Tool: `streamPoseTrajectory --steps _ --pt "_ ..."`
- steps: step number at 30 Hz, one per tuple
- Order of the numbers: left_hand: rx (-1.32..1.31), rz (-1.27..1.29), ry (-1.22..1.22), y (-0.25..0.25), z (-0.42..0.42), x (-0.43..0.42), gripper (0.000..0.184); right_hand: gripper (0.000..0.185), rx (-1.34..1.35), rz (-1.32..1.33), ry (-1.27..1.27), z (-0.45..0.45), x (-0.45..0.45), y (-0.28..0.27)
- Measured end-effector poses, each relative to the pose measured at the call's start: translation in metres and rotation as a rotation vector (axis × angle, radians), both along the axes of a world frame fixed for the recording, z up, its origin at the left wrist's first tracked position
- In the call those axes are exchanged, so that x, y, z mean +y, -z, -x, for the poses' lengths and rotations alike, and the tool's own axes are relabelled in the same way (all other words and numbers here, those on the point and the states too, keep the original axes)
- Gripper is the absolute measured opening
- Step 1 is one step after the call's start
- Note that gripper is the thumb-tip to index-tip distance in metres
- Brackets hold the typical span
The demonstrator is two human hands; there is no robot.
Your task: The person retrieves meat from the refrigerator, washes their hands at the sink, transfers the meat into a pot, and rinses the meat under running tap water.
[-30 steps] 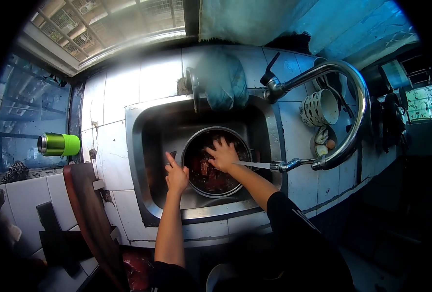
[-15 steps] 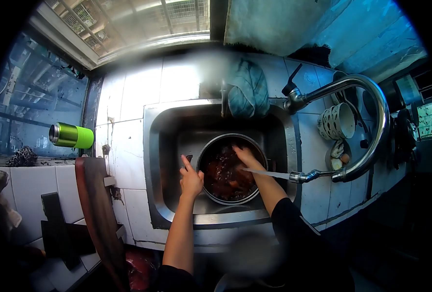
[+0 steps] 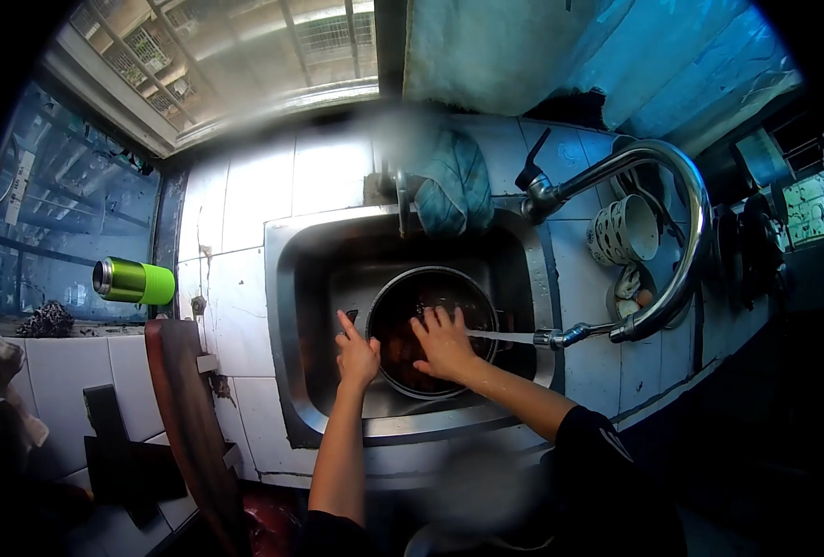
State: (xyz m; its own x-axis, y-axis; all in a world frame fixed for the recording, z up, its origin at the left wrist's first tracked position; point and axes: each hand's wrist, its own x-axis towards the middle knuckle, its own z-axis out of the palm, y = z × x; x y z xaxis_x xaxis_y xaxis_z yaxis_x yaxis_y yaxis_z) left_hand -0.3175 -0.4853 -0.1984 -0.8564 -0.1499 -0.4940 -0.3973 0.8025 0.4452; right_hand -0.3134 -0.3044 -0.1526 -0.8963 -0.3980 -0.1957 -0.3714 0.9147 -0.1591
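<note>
A round metal pot (image 3: 381, 294) stands in the steel sink (image 3: 324, 227), holding dark reddish-brown water with lumps in it that I cannot make out. Over the pot, my right hand (image 3: 445, 347) is spread flat with its fingers apart, at or just above the water. My left hand (image 3: 358, 358) is at the pot's left rim, index finger stretched out and nothing visible in it. From the chrome faucet (image 3: 700, 232) on the right, a stream of water (image 3: 505, 337) runs toward the pot beside my right hand.
A teal cloth (image 3: 458, 186) hangs over the sink's back edge. Patterned bowls (image 3: 623, 230) and a small dish with eggs (image 3: 630, 295) stand to the right. At left are a green bottle (image 3: 135, 282) and a wooden board (image 3: 189, 418).
My right hand has come up out of the water and moved toward me, fingers now spread. My left hand stays by the rim. The whole view has shifted slightly.
</note>
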Motion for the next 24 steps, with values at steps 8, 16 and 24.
streamPoseTrajectory --steps 8,16,24 --pt "-0.040 -0.005 0.004 -0.004 0.001 0.001 0.085 0.076 -0.025 0.198 -0.539 0.033 -0.008 0.057" --pt "-0.043 0.010 0.003 -0.002 -0.001 0.000 0.083 0.051 -0.109 0.250 0.079 0.015 0.034 0.051" --pt "-0.015 0.012 0.009 0.006 0.000 -0.001 0.083 0.049 -0.326 0.676 0.731 0.075 0.012 0.100"
